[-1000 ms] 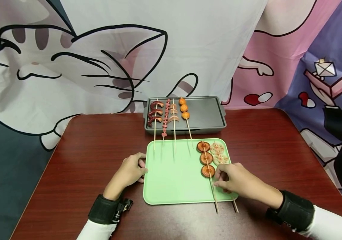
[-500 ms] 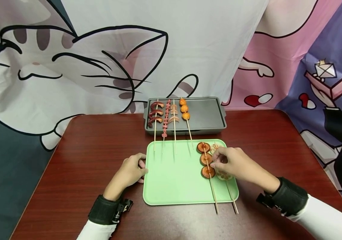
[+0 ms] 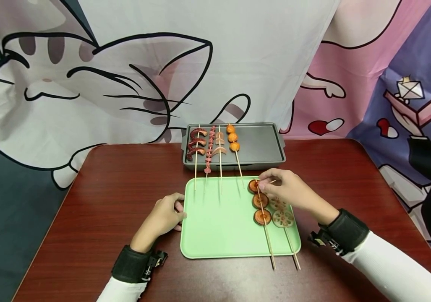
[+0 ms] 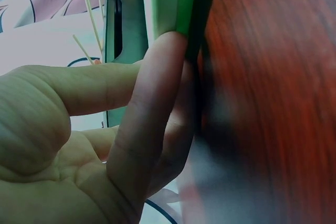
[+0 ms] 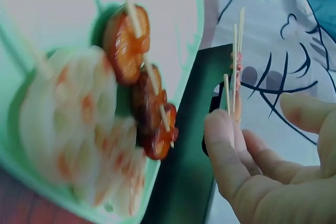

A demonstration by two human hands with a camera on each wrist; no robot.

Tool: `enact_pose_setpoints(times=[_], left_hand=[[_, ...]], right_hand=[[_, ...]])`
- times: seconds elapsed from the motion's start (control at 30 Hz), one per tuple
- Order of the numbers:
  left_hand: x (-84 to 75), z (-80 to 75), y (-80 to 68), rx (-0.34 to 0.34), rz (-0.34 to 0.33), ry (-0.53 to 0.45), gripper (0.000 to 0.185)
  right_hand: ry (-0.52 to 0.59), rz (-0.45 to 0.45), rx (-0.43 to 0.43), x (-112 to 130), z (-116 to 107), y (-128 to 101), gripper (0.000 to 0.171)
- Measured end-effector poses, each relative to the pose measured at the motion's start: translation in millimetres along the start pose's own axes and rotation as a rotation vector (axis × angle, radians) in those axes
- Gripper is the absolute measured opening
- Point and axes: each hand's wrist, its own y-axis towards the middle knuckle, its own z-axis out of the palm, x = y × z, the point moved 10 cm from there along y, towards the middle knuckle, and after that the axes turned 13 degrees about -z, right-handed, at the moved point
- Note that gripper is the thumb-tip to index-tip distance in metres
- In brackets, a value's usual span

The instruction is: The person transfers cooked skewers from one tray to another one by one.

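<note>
My left hand (image 3: pixel 168 212) grips the left edge of a light green tray (image 3: pixel 219 235), fingertips right at its rim; the left wrist view shows the tray (image 4: pixel 163 3) edge-on. On the tray's right side lies a skewer of browned mushroom slices (image 3: pixel 262 217), beside a skewer of lotus root slices (image 3: pixel 283 219). My right hand (image 3: pixel 294 188) is over the far ends of these skewers, partly hiding the lotus root. In the right wrist view the thumb and fingers (image 5: pixel 220 129) stand apart with nothing between them, near the tip of the mushroom skewer (image 5: pixel 149 93).
Behind the green tray stands a grey baking tray (image 3: pixel 260 144). Several skewers lie on its left half: dark curled pieces (image 3: pixel 197 141), a pink sausage-like one (image 3: pixel 209 147), pale curved slices (image 3: pixel 219 142) and orange balls (image 3: pixel 232 137). A cartoon cloth (image 3: pixel 268 63) hangs behind the wooden table (image 3: pixel 124 176).
My right hand has moved away from me along the lotus root skewer to the skewers' far ends, uncovering the nearer lotus slice. The left hand stays at the tray's edge.
</note>
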Motion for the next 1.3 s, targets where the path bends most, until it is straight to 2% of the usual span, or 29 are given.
enact_pose_setpoints(times=[0.13, 0.33, 0.73, 0.83, 1.07, 1.3], left_hand=[[-0.4, 0.0, -0.3, -0.001, 0.002, 0.002, 0.048], [-1.2, 0.4, 0.7, -0.001, 0.003, 0.006, 0.047], [-1.5, -0.2, 0.6, -0.005, 0.006, 0.009, 0.047], [-1.7, -0.2, 0.4, -0.002, 0.005, 0.007, 0.047], [-1.6, 0.0, 0.3, -0.003, 0.003, 0.009, 0.047], [-1.2, 0.1, 0.3, -0.006, 0.004, 0.015, 0.047]], right_hand=[[0.214, 0.087, 0.009, -11, 7, 5, 0.051], [0.456, 0.161, 0.004, -22, 19, 15, 0.055], [0.742, 0.186, 0.024, -21, 40, 36, 0.056], [0.782, 0.202, 0.013, -21, 44, 40, 0.054], [0.798, 0.184, 0.007, -19, 50, 48, 0.054], [0.858, 0.200, -0.036, -21, 55, 52, 0.054]])
